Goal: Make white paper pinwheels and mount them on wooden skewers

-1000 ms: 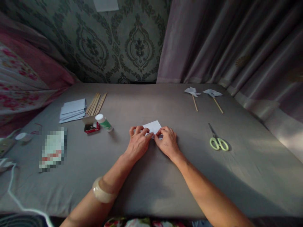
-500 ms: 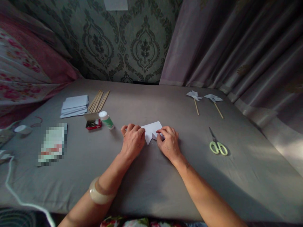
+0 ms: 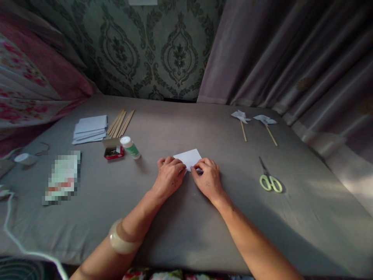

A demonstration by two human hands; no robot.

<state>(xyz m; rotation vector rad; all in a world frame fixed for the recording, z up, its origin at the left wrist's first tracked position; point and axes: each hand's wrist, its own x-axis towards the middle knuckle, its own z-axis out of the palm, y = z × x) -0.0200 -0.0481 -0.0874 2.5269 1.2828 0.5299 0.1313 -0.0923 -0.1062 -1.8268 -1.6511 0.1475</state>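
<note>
One smooth, sharp-cornered white paper (image 3: 189, 156) sits on grey cloth (image 3: 186, 229) between our left hand (image 3: 171, 174) and right hand (image 3: 207, 178), both pinching it along its near edge. To its left we see slim wooden sticks (image 3: 117, 123) and a white-capped cylindrical tube (image 3: 130, 147), its green label (image 3: 133, 150) too small for us to read.

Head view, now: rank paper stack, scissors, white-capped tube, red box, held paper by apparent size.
1. Paper stack
2. Scissors, by overall outline
3. White-capped tube and red box: too alike to rank
Held paper: partly covered, so unranked.
</note>
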